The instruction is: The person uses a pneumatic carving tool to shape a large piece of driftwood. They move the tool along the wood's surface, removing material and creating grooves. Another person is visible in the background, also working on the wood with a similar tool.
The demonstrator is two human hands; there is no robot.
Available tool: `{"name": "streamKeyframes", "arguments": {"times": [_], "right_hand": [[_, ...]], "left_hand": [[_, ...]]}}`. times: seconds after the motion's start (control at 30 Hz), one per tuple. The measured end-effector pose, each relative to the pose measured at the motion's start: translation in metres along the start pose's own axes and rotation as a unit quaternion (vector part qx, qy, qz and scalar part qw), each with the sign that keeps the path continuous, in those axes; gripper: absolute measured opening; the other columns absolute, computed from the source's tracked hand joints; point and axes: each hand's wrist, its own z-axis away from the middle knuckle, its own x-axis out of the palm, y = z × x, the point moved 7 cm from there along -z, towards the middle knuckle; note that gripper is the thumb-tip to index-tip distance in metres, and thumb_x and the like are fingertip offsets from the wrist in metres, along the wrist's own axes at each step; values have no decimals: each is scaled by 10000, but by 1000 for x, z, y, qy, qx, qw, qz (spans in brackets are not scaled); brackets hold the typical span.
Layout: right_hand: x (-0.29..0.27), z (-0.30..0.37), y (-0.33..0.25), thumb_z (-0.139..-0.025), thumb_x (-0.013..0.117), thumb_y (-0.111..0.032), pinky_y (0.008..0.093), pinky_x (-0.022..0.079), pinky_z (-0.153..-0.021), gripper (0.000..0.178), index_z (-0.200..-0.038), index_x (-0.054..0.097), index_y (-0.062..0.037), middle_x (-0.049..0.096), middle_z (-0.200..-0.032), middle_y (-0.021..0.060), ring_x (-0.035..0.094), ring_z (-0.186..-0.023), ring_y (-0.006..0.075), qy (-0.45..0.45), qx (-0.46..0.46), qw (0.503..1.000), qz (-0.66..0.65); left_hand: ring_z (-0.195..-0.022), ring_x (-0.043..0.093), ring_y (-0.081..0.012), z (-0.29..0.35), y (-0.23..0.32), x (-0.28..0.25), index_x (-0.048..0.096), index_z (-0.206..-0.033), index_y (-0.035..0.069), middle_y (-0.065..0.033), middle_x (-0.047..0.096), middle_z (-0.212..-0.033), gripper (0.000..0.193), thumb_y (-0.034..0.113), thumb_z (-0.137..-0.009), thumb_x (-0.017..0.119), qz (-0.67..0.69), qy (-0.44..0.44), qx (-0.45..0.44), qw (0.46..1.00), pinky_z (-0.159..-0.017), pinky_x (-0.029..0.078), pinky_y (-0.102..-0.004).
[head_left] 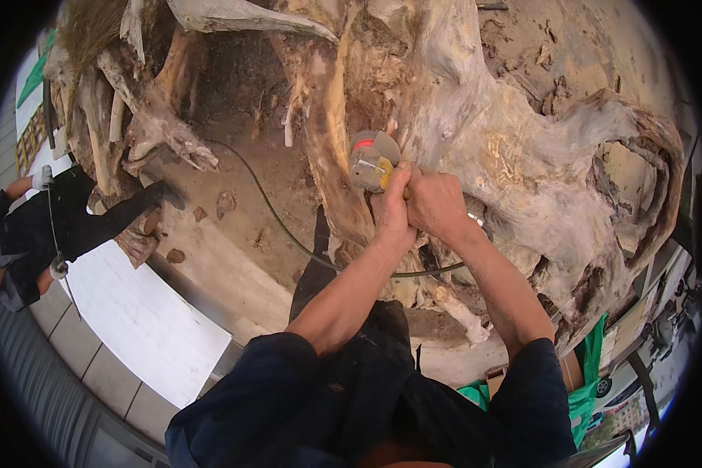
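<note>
Both hands are closed around an angle grinder (373,162), whose round disc and guard show just ahead of my fingers. My left hand (393,204) wraps it on the left, with the thumb on top. Pressed close beside it, my right hand (435,200) covers most of the tool's body. The disc is at a narrow upright ridge of a big, gnarled tree root (515,148); whether it touches the wood I cannot tell. Pale, weathered wood spreads to the right of my hands, and browner wood stands on the left.
A dark cord (277,218) loops across the dusty ground to my forearms. Another person (47,226) in dark clothes and white gloves holds a long thin item at far left. A white board (148,320) lies at lower left; green sheeting (589,382) hangs at lower right.
</note>
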Motion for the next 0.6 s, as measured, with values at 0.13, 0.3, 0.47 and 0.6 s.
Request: {"name": "streamKeyframes", "arguments": {"times": [0.13,0.3,0.47,0.6], "right_hand": [[-2,-6,-2,-841,650,-145,495,542,-652,287,-1067,621,30,700,-942,223,698,-781,417,5,-32,999,17],[6,-8,-1,-861,619,-145,484,557,-679,337,-1133,627,55,700,-999,225,707,-795,402,2,-42,999,34],[3,-12,-3,-865,623,-159,485,554,-667,306,-1092,629,47,700,-977,217,709,-809,395,8,-52,998,29],[-1,-17,-11,-854,653,-169,497,530,-636,224,-984,626,11,693,-933,189,694,-795,397,10,-59,998,26]], "left_hand": [[-1143,618,-186,4,0,4,607,-1265,74,-47,635,-1227,422,373,-977,681,6,19,-11,1000,-980,529,-379],[-1153,624,-196,5,7,6,598,-1307,43,-65,628,-1277,487,364,-959,713,-18,36,-4,999,-978,539,-389],[-1153,623,-196,3,9,7,583,-1301,37,-70,630,-1262,511,383,-952,724,-10,30,-4,999,-975,542,-386],[-1014,644,-172,-3,7,0,633,-1147,-3,-78,639,-1147,458,362,-908,773,37,54,37,997,-855,567,-374]]}}
